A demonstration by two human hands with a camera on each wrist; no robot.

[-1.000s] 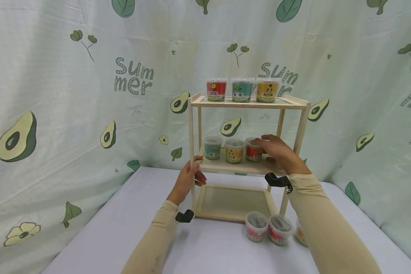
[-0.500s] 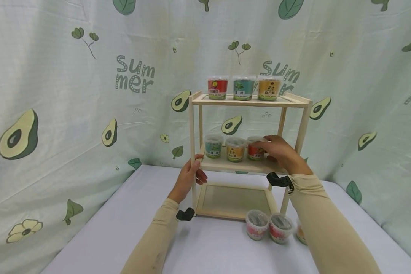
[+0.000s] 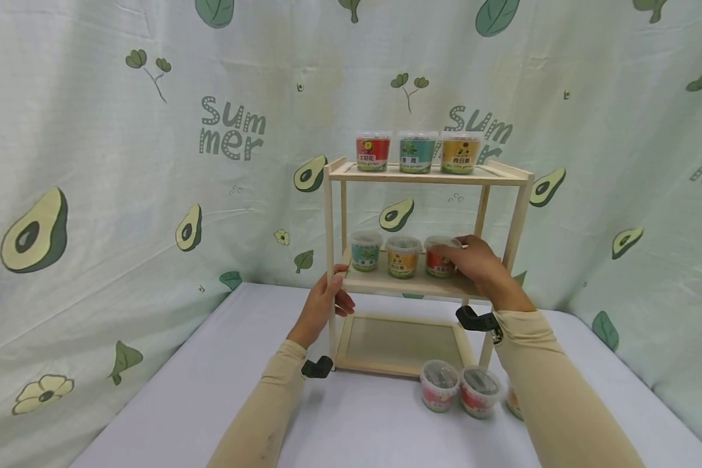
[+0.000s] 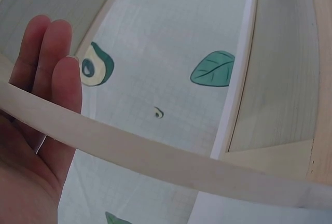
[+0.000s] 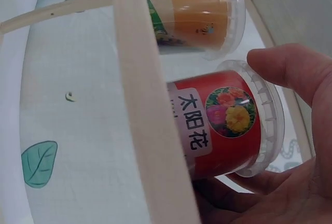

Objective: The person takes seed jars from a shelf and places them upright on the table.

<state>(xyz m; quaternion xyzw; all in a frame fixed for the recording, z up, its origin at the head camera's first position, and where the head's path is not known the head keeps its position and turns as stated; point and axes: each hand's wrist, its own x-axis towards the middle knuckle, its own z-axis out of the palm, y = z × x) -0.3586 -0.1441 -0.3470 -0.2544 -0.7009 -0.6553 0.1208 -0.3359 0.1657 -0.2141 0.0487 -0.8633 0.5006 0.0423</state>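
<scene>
My right hand [image 3: 481, 265] holds a red plastic cup [image 3: 440, 257] with a clear lid on the middle shelf of a wooden rack [image 3: 412, 283]. In the right wrist view the thumb lies at the rim of the lid [image 5: 271, 115], and the other fingers reach round the far side. Left of this cup stand a yellow cup [image 3: 403, 258] and a teal cup [image 3: 365, 252]. My left hand [image 3: 322, 302] grips the rack's left front post [image 3: 329, 221] at middle-shelf height. In the left wrist view its fingers pass behind the post [image 4: 129, 149].
Red, teal and yellow cups [image 3: 417, 155] line the top shelf. On the white table [image 3: 169, 390], two pink-labelled cups [image 3: 439, 387] stand before the bottom shelf [image 3: 400, 341], and another cup [image 3: 513, 402] is partly behind my right sleeve. A printed curtain [image 3: 123, 195] hangs behind.
The red cup has shifted slightly right, widening its gap to the yellow cup. My right hand and wrist have dropped a little. The left hand stays on the post.
</scene>
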